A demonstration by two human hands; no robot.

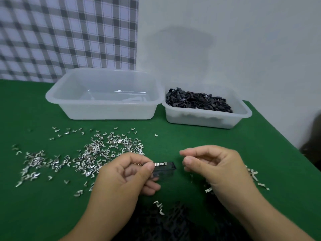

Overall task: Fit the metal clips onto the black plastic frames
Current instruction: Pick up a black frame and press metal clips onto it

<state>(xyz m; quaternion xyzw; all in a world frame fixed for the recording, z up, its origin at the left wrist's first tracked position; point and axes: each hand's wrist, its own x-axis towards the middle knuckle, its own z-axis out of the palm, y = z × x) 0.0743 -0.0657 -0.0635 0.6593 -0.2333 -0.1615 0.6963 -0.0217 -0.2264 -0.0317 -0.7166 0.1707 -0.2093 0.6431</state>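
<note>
My left hand (pixel 128 174) pinches a small black plastic frame (pixel 166 168) between thumb and fingers. A metal clip (pixel 159 164) sits on the frame's top edge beside my thumb. My right hand (pixel 213 164) hovers just right of the frame with curled fingers and holds nothing that I can see. Several loose metal clips (pixel 90 153) lie scattered on the green table (pixel 43 206) to the left. A few more clips (pixel 257 178) lie at the right of my right hand.
A clear plastic tub (pixel 104 96) stands at the back, nearly empty. Beside it a second tub (pixel 205 112) is filled with black plastic frames (pixel 198 100). A dark pile of frames (pixel 173 221) lies at the near edge between my forearms.
</note>
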